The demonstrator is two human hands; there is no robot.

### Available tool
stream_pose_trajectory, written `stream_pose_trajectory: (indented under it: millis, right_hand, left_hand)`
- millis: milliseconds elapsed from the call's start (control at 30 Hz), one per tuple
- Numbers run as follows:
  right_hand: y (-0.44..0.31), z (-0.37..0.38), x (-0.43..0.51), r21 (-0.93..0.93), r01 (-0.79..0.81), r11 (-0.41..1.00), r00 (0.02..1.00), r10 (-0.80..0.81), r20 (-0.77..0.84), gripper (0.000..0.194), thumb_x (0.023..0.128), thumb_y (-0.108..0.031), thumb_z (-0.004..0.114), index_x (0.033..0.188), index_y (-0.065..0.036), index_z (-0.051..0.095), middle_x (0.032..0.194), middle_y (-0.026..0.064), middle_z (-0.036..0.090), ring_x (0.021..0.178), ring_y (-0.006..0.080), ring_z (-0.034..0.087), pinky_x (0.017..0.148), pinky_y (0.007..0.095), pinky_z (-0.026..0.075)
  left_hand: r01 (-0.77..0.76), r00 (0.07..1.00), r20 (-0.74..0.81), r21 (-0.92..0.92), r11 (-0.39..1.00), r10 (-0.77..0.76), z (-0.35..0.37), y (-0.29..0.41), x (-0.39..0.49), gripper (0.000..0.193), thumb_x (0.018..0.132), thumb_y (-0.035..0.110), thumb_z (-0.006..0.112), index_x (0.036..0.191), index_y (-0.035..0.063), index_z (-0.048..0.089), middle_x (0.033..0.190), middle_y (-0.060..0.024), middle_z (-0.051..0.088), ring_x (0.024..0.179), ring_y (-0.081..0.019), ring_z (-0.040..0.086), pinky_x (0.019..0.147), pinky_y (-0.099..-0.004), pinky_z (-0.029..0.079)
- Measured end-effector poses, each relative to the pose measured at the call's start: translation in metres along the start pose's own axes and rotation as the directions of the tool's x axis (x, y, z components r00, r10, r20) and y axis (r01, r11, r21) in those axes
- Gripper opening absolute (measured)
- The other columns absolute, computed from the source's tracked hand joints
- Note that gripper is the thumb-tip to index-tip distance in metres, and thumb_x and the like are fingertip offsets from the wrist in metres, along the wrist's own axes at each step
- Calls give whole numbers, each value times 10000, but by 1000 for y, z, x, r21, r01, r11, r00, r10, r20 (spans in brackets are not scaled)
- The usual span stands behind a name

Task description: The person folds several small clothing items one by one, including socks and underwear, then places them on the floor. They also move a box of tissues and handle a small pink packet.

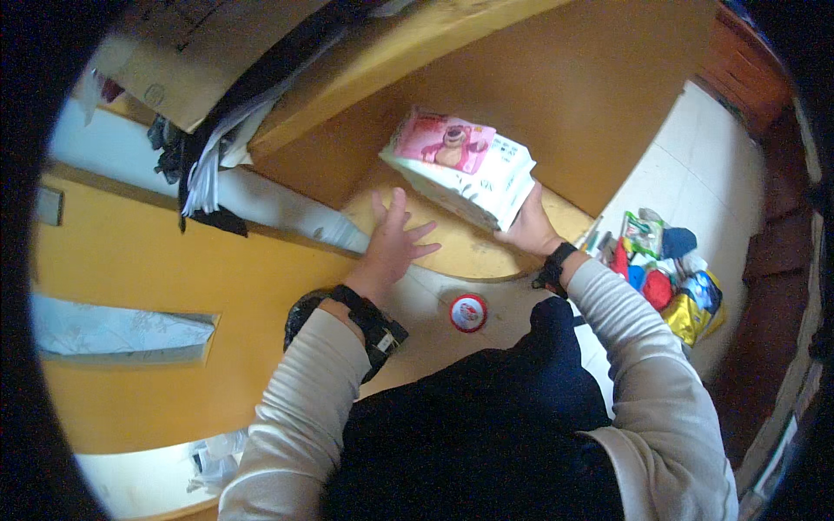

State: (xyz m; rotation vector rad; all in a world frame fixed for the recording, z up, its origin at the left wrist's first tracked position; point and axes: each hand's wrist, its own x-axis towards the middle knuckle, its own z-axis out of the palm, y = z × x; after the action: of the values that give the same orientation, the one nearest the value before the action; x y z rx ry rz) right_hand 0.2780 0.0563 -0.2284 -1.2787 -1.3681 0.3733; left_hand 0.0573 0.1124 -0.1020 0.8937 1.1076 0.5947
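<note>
My right hand [533,225] grips the near end of a white soft package [498,189] printed with pale marks. On top of it lies a smaller pink packet [446,142] with a cartoon bear on it. My left hand [394,244] is to the left of the package, fingers spread, holding nothing and apart from it. Both are over a curved yellow wooden shelf [456,254] in front of a brown wooden panel. I wear a black band on each wrist. Part of my right palm is hidden behind the package.
A round red-rimmed lid or container [468,313] is on the floor below the shelf. Colourful bags and packets [658,290] are heaped on the tiles at the right. A cardboard box [189,58] and papers [208,163] are at the upper left, above a yellow wooden surface [143,260].
</note>
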Motion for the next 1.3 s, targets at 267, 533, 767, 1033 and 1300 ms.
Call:
stream_pose_trajectory:
  millis: [267,533,767,1033,1300]
  right_hand:
    - [-8,-83,-95,-92,-190,977,959,205,196,1069,569,-251,842,1324,53,149,1249,203,374,1230,303,372,1041,359,290]
    - [-8,-124,-130,-142,-170,975,972,190,140,1092,578,-264,840,1340,53,125,1296,217,347,1258,316,349,1065,372,262]
    - [-3,-165,-130,-182,-136,974,967,170,190,1074,636,-228,814,1351,44,60,1330,191,331,1254,286,361,1062,355,273]
    - [-11,-224,-204,147,-593,792,805,587,85,614,751,-173,724,1272,-11,443,1240,127,523,1154,232,495,993,365,377]
    - [18,-313,-259,-314,-691,651,654,748,114,434,815,-159,659,1199,-11,518,1164,88,581,1023,186,556,869,329,469]
  left_hand:
    - [147,965,192,171,974,-179,18,-33,22,989,771,788,358,1467,222,-58,1526,-131,-73,1367,-456,49,971,-662,280]
    - [115,914,381,88,989,-140,52,-86,28,839,840,607,520,1431,120,177,1466,-124,231,1352,-345,204,987,-646,278]
    - [53,903,422,78,996,-81,99,-102,22,788,845,554,559,1406,102,241,1410,-125,322,1295,-275,332,1014,-533,337]
    - [69,872,451,277,958,-193,160,-124,-3,859,742,627,642,1321,45,388,1289,-163,452,1152,-285,478,954,-459,414]
    - [-18,816,538,391,920,-213,234,-184,-8,872,797,507,659,1401,13,271,1329,-186,441,1228,-264,430,1001,-327,357]
